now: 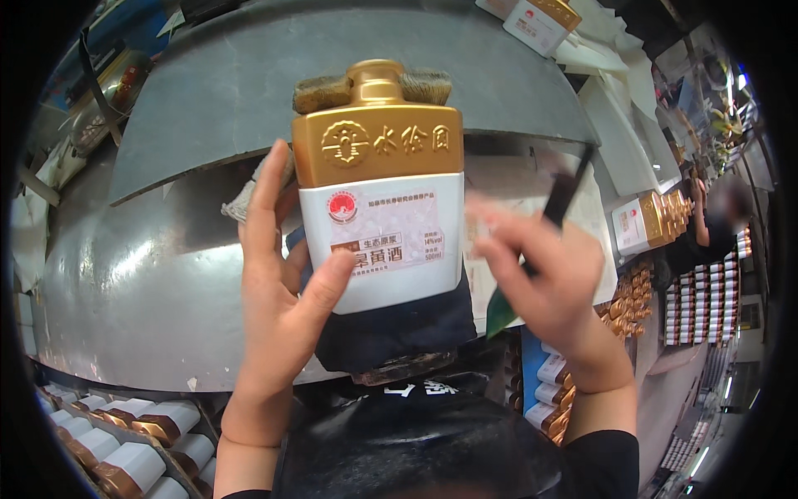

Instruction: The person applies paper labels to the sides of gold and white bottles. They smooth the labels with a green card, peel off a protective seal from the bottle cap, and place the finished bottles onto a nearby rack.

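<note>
The gold-and-white bottle (382, 249) sits right in front of you, tilted back over dark cloth (395, 331). Its gold shoulder carries a raised round emblem (345, 143) with three embossed characters to the right. On the white front, a pale label (386, 223) bears a red round seal (342, 207), a line of small dark characters, larger print lower down and small figures at its right edge; your thumb covers some of the larger print.

Your left grip (283, 320) is curled round the bottle's left side, thumb on the front. Your right grip (544, 274), just right of the bottle and blurred, is closed on a black-handled tool (568, 187) with a green lower end.

Bristly blocks (322, 93) flank the bottle's neck. A whitish rag (240, 202) lies left of it on the grey tabletop (158, 283), partly behind your fingers; printed sheets (586, 258) lie to its right, partly behind your right grip. More such bottles (125, 470) fill crates below and left of it.
</note>
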Demonstrator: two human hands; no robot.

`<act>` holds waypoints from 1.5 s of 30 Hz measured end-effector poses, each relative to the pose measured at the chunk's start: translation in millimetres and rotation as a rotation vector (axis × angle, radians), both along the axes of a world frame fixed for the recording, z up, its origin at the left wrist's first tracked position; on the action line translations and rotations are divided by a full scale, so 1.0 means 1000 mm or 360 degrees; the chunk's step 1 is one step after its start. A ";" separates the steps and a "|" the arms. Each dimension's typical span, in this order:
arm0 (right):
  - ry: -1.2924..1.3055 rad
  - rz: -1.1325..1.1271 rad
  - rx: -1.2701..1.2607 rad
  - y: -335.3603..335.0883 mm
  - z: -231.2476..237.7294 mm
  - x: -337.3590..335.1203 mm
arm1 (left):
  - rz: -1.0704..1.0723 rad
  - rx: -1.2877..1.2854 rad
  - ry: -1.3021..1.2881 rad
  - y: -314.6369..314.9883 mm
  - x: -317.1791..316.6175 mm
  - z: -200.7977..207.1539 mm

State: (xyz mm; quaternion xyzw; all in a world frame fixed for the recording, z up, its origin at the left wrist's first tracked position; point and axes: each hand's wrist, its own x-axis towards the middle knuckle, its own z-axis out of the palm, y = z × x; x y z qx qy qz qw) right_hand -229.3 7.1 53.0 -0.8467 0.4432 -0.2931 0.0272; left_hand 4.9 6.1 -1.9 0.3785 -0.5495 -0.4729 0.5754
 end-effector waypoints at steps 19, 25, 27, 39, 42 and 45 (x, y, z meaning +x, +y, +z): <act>-0.0689 -0.0330 0.0969 -0.021 -0.008 0.024 | 0.0295 -0.0034 -0.0168 -0.005 -0.019 0.004; -0.1022 -0.0229 0.1146 -0.023 -0.018 0.015 | 0.0179 0.0071 0.0047 -0.002 -0.009 0.002; -0.0929 -0.0168 0.1175 -0.020 -0.019 0.012 | 0.0196 0.0014 -0.0034 -0.001 -0.011 -0.001; -0.0803 -0.0255 0.1092 -0.018 -0.017 0.018 | 0.0224 0.0036 0.0007 -0.003 -0.019 0.003; -0.0822 -0.0280 0.1175 -0.017 -0.009 0.021 | 0.0247 0.0093 -0.0037 -0.001 -0.024 0.008; -0.0870 -0.0193 0.1136 -0.017 -0.013 0.019 | 0.0274 0.0041 -0.0095 0.002 -0.023 0.006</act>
